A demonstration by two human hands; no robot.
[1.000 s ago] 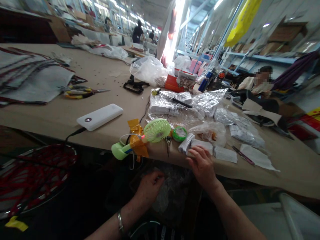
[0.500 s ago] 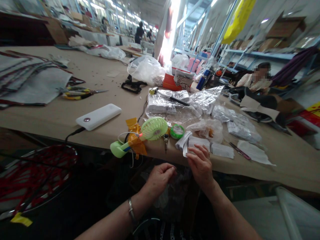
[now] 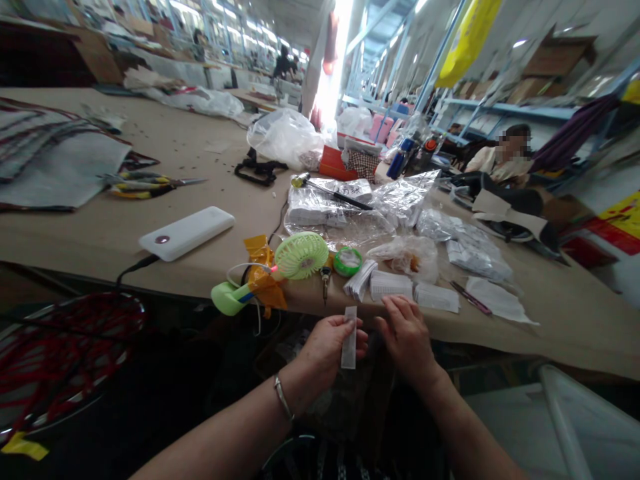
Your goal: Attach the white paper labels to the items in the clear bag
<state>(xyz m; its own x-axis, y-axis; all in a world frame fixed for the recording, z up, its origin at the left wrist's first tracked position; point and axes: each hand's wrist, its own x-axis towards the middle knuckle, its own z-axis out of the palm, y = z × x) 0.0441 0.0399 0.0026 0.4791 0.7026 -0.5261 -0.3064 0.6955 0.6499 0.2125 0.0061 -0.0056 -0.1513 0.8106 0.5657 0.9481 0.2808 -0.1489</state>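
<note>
White strip (image 3: 349, 353) pinched btwn thumb & fingers, L hand (image 3: 323, 348).

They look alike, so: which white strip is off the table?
The narrow, flat white strip in the left hand; the other white strips lie on the brown table.

Left hand (image 3: 327, 348): you pinch a white strip (image 3: 349, 350) under your thumb, nearly upright, in front of the table (image 3: 200, 190) edge.
Right hand (image 3: 406, 337): your fingers loosely curled at the middle paper stack (image 3: 391, 285); can't tell if touching.
Left stack (image 3: 358, 283): beside the middle one, slanted.
Fan (image 3: 301, 256): green, left of your paper, orange tape (image 3: 267, 285) around its handle.
Power bank (image 3: 190, 232): white, your left, black cable (image 3: 136, 267) at one end.
Hammer (image 3: 333, 192): across the plastic-wrapped bundle (image 3: 313, 212).
</note>
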